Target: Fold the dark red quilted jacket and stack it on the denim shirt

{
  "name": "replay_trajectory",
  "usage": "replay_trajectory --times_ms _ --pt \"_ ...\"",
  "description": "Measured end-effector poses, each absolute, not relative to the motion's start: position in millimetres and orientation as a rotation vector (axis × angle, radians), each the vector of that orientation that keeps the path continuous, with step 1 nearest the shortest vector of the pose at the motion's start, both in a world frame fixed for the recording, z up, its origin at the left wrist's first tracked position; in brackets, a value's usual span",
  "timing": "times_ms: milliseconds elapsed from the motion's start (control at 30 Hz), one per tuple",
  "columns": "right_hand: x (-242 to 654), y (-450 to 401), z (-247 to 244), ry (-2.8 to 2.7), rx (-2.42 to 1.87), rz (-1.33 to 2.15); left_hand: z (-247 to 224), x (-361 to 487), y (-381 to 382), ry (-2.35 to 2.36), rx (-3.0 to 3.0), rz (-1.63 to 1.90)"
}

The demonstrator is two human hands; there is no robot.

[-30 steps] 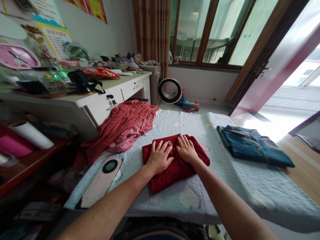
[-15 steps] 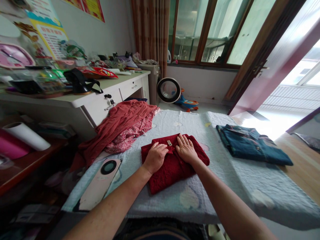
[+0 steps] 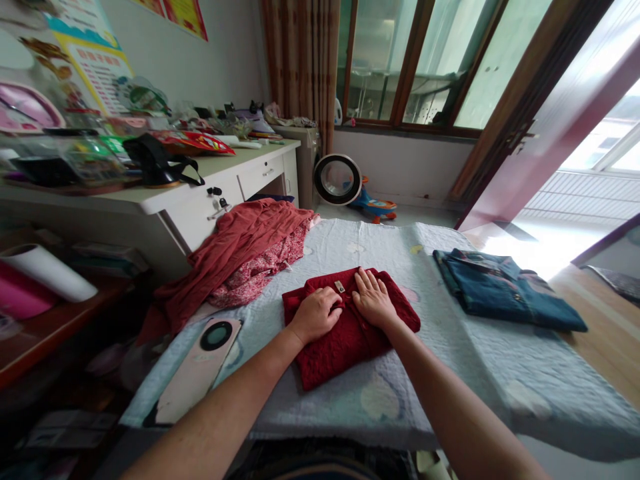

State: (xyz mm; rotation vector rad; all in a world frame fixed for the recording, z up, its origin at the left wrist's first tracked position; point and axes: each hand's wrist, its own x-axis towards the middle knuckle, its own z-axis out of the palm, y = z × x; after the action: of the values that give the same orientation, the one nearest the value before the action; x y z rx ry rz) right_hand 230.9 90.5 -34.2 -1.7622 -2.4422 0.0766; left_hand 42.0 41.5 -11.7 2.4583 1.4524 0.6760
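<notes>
A dark red folded shirt (image 3: 345, 357) lies on the pale blue bedspread (image 3: 440, 400) in front of me, a small light label at its collar. My left hand (image 3: 318, 315) is on the left side of the collar, its fingers curled in and closed on the cloth; the fingertips are partly hidden. Flat against the shirt to the right of the label rests my right hand (image 3: 373, 298), fingers stretched out and holding nothing. A pale phone (image 3: 193, 380) with a round black camera ring lies left of my left forearm.
Folded blue denim clothing (image 3: 505, 290) lies at the bed's right side. Rumpled reddish clothes (image 3: 240, 243) are heaped at the left, against a cluttered white desk (image 3: 193, 213). Farther back stand a round white-and-black object (image 3: 354, 180), a blue ride-on toy (image 3: 376, 205) and an open door (image 3: 545, 113).
My left hand has shifted slightly right and down over the collar, its fingers curling in more. My right hand stays flat in nearly the same place, and the shirt has barely moved.
</notes>
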Motion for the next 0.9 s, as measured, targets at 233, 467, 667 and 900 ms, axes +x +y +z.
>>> replay_trajectory --times_ms 233,467,667,900 --pt "230.3 88.7 -31.5 -2.434 -1.778 0.083 -6.4 59.1 60.0 1.796 2.248 0.461" --pt "229.8 88.4 -32.2 -2.422 -1.768 0.090 -10.5 61.8 53.9 1.800 2.416 0.340" --pt "230.3 88.5 -31.9 -2.421 -1.775 0.086 -14.8 57.9 43.1 1.778 2.537 0.350" --pt "229.5 87.4 -29.4 -2.421 -1.772 0.085 -28.2 52.5 38.2 1.949 2.641 0.522"
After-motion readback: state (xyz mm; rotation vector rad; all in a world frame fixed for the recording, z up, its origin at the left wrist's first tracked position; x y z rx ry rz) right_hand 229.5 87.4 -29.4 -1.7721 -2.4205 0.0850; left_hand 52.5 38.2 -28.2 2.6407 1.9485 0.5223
